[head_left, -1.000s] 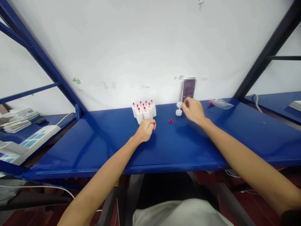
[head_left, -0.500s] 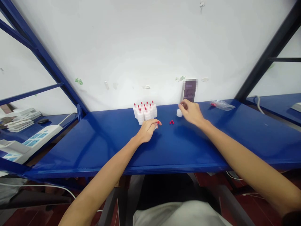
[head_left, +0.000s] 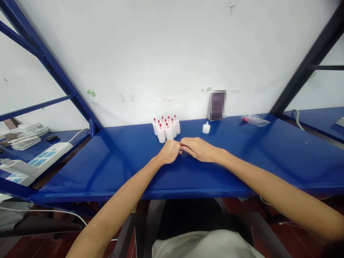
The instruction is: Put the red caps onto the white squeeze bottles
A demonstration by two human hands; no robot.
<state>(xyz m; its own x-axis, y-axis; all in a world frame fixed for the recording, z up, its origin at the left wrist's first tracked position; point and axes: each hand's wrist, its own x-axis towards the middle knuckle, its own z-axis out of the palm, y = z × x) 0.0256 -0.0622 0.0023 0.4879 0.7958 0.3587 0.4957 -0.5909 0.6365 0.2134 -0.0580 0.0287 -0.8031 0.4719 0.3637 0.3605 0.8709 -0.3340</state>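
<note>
Both hands together nr front-ctr of the blue surface (head_left: 129,168). L hand (head_left: 168,152): fingers curled in, thumb side facing R. R hand (head_left: 198,148): palm down, fingertips meeting L fingertips. Grip state: both look bunched at the contact pt, but fingers block the view, so can't tell how far closed or what, if anything, is btwn them.

Main parts: white btls w/ red caps (head_left: 169,132), upright, tight cluster just behind L hand, nr the wall (head_left: 134,53). Lone white btl (head_left: 206,128) stands upright to the R of cluster, well apart from it, pale nozzle up, no red on it. It's behind R hand, not touching.

Other stuff: dark panel (head_left: 217,107), partly pixelated, leans on wall behind lone btl. Clear plastic bag (head_left: 256,120) w/ red bits lies further R, nr back edge. Far L, off the main surface: power strip (head_left: 44,159), black mouse (head_left: 51,138).
</note>
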